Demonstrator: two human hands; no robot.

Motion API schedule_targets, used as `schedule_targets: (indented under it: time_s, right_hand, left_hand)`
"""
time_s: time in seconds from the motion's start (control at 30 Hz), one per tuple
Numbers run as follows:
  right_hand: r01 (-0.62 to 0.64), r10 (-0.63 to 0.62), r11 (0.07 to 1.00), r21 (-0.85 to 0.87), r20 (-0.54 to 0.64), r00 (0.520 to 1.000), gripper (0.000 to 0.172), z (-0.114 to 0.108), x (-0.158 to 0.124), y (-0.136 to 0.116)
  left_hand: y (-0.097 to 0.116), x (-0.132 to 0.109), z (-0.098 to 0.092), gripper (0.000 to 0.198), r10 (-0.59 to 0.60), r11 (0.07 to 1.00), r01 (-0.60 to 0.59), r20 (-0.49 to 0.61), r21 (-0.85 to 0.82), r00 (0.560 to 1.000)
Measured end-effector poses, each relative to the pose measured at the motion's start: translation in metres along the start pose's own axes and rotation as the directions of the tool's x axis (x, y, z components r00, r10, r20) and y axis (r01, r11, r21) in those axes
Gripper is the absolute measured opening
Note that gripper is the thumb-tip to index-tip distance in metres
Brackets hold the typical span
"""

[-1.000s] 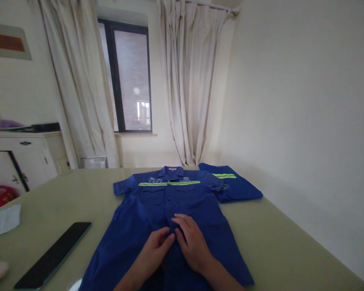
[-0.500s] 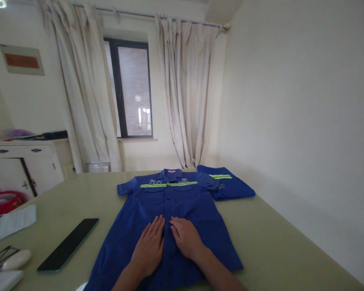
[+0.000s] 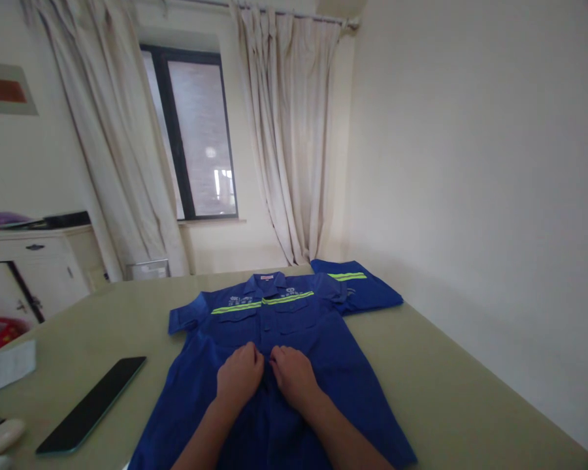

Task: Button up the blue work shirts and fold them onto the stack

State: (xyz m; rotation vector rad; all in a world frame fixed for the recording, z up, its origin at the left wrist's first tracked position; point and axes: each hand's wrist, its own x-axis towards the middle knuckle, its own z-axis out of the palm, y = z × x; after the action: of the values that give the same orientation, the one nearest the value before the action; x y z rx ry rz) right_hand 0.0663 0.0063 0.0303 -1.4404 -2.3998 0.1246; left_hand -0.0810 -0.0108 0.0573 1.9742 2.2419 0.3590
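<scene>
A blue short-sleeved work shirt (image 3: 333, 365) lies spread front side up, its collar pointing away from me and a yellow-green reflective stripe across the chest. At the middle of its button front, my left hand (image 3: 240, 373) has its fingers curled in on the placket. My right hand (image 3: 294, 375) faces it from the other side, fingers likewise curled onto the cloth. Both hands pinch the shirt front, and the cloth between them rises in a small fold. The fingertips and any button there are hidden.
A folded blue garment (image 3: 372, 290) with a reflective stripe lies by the shirt's right sleeve, near the wall. On the left of the green table (image 3: 465, 391) are a black phone-like slab (image 3: 93, 405), a white face mask (image 3: 10, 367) and a pale computer mouse (image 3: 0, 436).
My hands went from lying flat with fingers stretched out to curled and gripping the shirt front. The cloth has bunched slightly, and the view has turned a little to the right.
</scene>
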Motion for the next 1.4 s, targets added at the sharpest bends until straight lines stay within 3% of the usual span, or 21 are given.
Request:
schedule_targets:
  time_s: [0.1, 0.2, 0.3, 0.4, 0.6, 0.83, 1.0, 1.13, 1.23, 1.4]
  right_hand:
    - [-0.005, 0.005, 1.0, 0.029, -0.005, 1.0, 0.014, 0.001, -0.001, 0.005]
    - [-0.024, 0.025, 0.998, 0.066, -0.01, 1.0, 0.014, 0.001, -0.001, 0.006]
    - [-0.037, 0.047, 0.984, 0.176, -0.052, 0.998, 0.01, 0.0, 0.0, 0.005]
    - [-0.016, 0.043, 0.969, 0.245, -0.104, 0.994, 0.013, 0.0, 0.0, 0.004]
    - [0.008, 0.05, 0.925, 0.38, -0.143, 0.988, 0.018, -0.002, -0.001, 0.009]
    - [0.0, 0.079, 0.877, 0.48, -0.144, 0.986, 0.02, -0.002, 0.001, 0.016]
    - [-0.041, 0.103, 0.903, 0.427, -0.124, 0.987, 0.018, -0.001, -0.002, 0.011]
    - [-0.078, 0.153, 0.913, 0.401, -0.158, 0.976, 0.015, 0.0, -0.002, 0.01]
    - [-0.084, 0.185, 0.899, 0.43, -0.198, 0.962, 0.01, -0.002, 0.001, 0.012]
    - [0.097, -0.021, 0.938, 0.332, -0.225, 0.974, 0.034, -0.007, 0.002, 0.012]
  left_hand:
    - [0.002, 0.01, 0.017, 0.033, -0.008, 0.997, 0.006, -0.022, -0.082, 1.0]
    - [-0.009, 0.015, 0.03, 0.027, 0.067, 0.963, -0.069, -0.017, -0.262, 0.998]
    - [-0.024, 0.022, 0.038, 0.025, 0.166, 0.856, -0.149, -0.011, -0.496, 0.986]
    - [-0.03, 0.027, 0.042, 0.032, 0.187, 0.73, -0.186, -0.071, -0.657, 0.98]
    - [-0.019, 0.021, 0.041, 0.032, 0.153, 0.614, -0.216, -0.154, -0.759, 0.976]
    - [-0.012, 0.015, 0.031, 0.034, 0.142, 0.518, -0.174, -0.116, -0.838, 0.983]
    - [-0.005, 0.013, 0.027, 0.038, 0.166, 0.432, -0.135, -0.068, -0.892, 0.984]
    - [-0.007, 0.017, 0.027, 0.04, 0.159, 0.44, -0.129, -0.064, -0.889, 0.985]
    - [-0.013, 0.022, 0.027, 0.039, 0.206, 0.515, -0.152, -0.05, -0.844, 0.977]
    - [-0.021, 0.025, 0.026, 0.039, 0.242, 0.725, -0.225, -0.064, -0.651, 0.968]
